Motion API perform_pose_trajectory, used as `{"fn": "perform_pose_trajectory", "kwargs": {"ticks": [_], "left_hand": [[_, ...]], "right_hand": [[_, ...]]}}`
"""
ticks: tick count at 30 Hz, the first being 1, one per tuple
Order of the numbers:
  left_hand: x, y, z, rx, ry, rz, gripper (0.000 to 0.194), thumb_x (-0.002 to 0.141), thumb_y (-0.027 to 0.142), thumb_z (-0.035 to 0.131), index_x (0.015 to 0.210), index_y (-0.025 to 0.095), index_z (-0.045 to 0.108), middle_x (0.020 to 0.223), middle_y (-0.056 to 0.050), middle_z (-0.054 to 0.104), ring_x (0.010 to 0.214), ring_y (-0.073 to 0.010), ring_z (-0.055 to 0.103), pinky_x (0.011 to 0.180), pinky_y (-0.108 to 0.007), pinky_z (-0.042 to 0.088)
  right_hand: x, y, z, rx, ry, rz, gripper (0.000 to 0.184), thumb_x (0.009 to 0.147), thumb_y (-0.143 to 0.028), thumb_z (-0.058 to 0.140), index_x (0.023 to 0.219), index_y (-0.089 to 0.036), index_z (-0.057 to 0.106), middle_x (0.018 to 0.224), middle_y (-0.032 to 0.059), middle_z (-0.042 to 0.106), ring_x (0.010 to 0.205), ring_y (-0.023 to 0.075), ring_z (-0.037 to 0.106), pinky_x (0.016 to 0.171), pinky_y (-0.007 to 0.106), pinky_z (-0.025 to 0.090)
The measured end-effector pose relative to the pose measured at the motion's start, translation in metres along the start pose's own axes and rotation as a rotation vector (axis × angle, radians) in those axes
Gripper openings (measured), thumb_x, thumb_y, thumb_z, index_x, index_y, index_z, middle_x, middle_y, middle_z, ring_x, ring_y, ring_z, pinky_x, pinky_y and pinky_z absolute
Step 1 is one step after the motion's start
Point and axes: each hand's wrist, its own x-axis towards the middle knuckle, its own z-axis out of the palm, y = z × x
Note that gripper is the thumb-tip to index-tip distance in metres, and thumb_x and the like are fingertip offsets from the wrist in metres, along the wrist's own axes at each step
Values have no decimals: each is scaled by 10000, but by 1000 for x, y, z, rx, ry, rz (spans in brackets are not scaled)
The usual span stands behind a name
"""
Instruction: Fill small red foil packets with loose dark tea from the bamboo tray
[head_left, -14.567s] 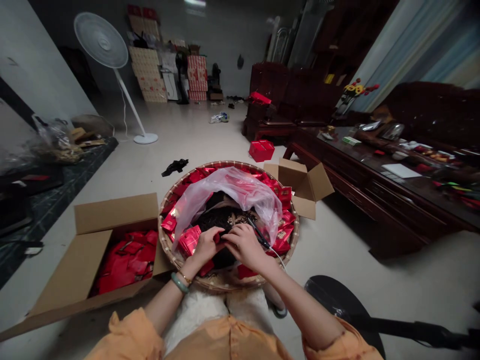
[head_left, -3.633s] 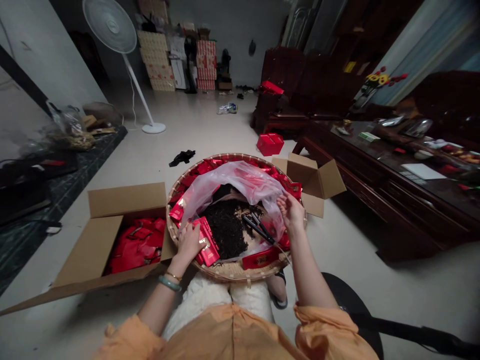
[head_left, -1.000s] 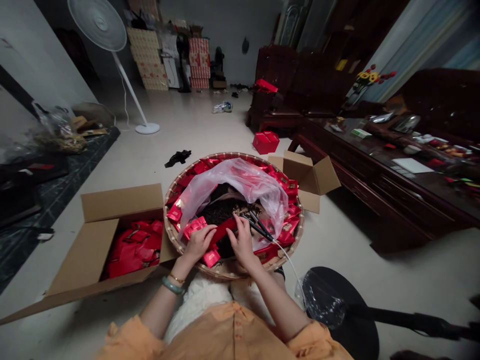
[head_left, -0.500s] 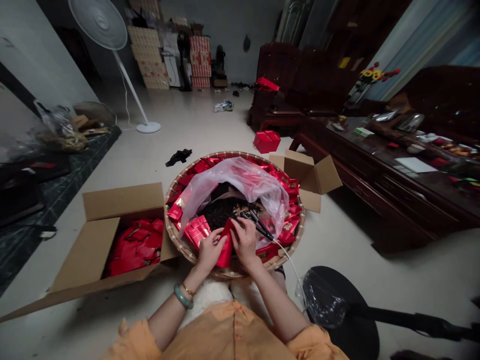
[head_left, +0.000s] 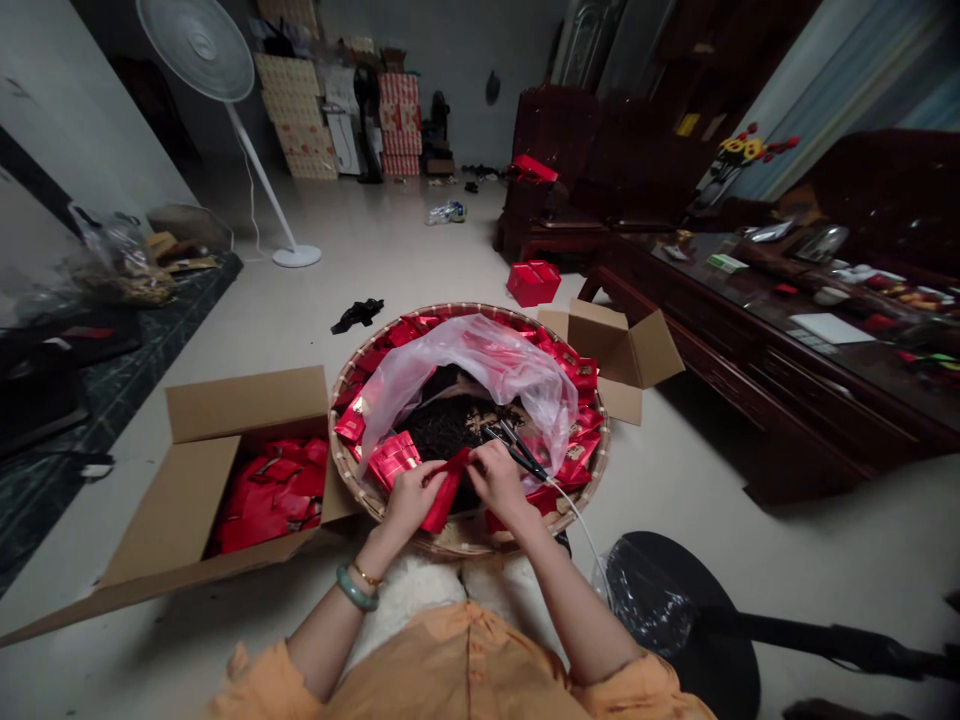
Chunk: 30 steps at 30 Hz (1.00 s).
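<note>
A round bamboo basket (head_left: 352, 470) rests on my lap and holds dark loose tea leaves (head_left: 450, 430), partly covered by a clear plastic bag (head_left: 469, 365). My left hand (head_left: 411, 497) and my right hand (head_left: 496, 478) pinch the top edge of a red foil packet (head_left: 448, 492) above the tea. Its lower end hangs down between them. Just beyond my right hand lie black sealing tongs (head_left: 514, 450) with a white cord (head_left: 577, 530). A pile of red packets (head_left: 391, 460) sits beside my left hand, and more line the basket's rim.
To the left, an open cardboard box (head_left: 247, 410) holds red packets. Another carton (head_left: 615, 350) stands behind the basket. A black round seat (head_left: 675, 620) is at lower right, a wooden table (head_left: 750, 340) at right, and a red box (head_left: 532, 283) on the floor.
My hands have drawn apart sideways, and the red packet, upright between them before, now stretches across its top edge and tilts. The tongs and basket stay in place.
</note>
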Motion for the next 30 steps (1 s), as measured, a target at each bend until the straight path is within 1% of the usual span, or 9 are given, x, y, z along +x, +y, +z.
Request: {"fn": "perform_pose_trajectory", "kwargs": {"ticks": [3,5,9,13,17,20,23,27,30], "left_hand": [[3,-5,-3,-87,50,-136,167,724,284,621,818,184,715,668,-17,715,585,-158,644,563,-247,518],[3,-6,-5,-118,72,-157,145,696,294,644,752,180,716,643,-15,710,576,-164,642,562,-254,519],[0,-5,-9,-55,28,-35,159,745,315,622,773,196,724,742,-30,731,658,-175,661,647,-274,526],[-1,-1,-11,-31,-72,77,157,765,318,624,807,208,727,800,-40,734,704,-174,664,710,-285,524],[4,0,-10,-188,16,-89,208,714,338,666,844,184,719,843,-53,729,770,-189,670,746,-308,542],[7,-2,-9,-470,52,-297,369,709,430,657,932,139,694,865,-81,718,768,-198,675,663,-310,570],[5,-4,-8,-714,39,-438,491,710,515,634,982,108,666,878,-101,703,739,-201,676,574,-306,582],[5,-4,-10,-732,-34,-445,487,686,536,654,903,101,679,869,-97,698,737,-204,672,557,-307,594],[8,-1,-16,-708,-125,-462,476,728,547,614,885,104,685,823,-93,699,710,-198,666,533,-303,589]], "right_hand": [[-3,2,-6,118,-35,21,125,791,-118,500,759,-186,599,775,44,571,744,168,532,666,280,446],[-4,3,-7,173,-62,47,135,797,-137,496,792,-188,621,800,47,602,756,165,554,686,281,450],[-2,3,-6,291,-173,186,202,807,-253,560,978,-200,654,880,48,676,782,176,601,713,288,458],[-1,4,-4,307,-208,315,178,772,-345,616,780,-180,683,728,26,661,681,171,576,648,272,437],[-5,1,-3,351,-80,329,231,816,-377,552,768,-171,646,693,17,631,653,155,543,628,257,431],[-8,-2,-3,473,-28,362,261,828,-404,527,827,-173,648,755,34,655,715,171,571,674,275,459],[-10,-5,-4,706,-163,382,286,775,-409,604,936,-180,663,895,51,682,857,202,604,801,328,472],[-13,-4,-5,974,-440,505,483,675,-442,702,1089,-203,634,1024,54,673,938,219,604,800,362,496],[-15,0,-5,1025,-448,608,482,721,-526,626,1076,-201,642,1049,71,667,904,213,612,730,351,513]]}}
